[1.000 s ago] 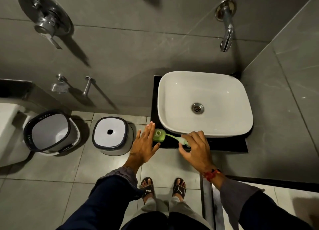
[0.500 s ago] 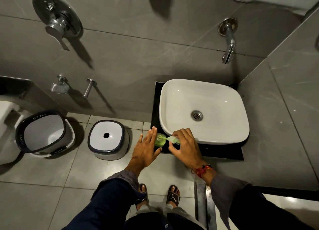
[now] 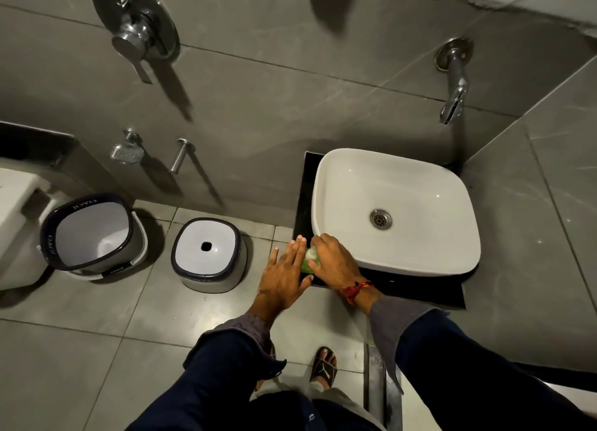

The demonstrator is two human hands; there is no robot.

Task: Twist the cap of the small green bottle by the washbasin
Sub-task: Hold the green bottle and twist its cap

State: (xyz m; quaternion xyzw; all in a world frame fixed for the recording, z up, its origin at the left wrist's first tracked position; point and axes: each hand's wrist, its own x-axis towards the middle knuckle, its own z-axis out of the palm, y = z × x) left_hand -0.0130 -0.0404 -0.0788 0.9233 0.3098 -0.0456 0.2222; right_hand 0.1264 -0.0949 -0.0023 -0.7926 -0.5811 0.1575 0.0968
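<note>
The small green bottle stands on the black counter at the front left corner of the white washbasin. Only a pale green sliver of it shows between my hands. My right hand covers its top from the right, fingers curled down around the cap. My left hand lies flat against the bottle's left side, fingers straight and pointing away from me. The cap itself is hidden under my right fingers.
A wall tap hangs above the basin. On the floor to the left stand a white stool with a centre hole and an open bucket, with a toilet at the far left. My sandalled feet are below.
My right hand has slid left along the counter from the bottle's long nozzle onto its top. The nozzle no longer shows. My left hand has closed in against the bottle's side.
</note>
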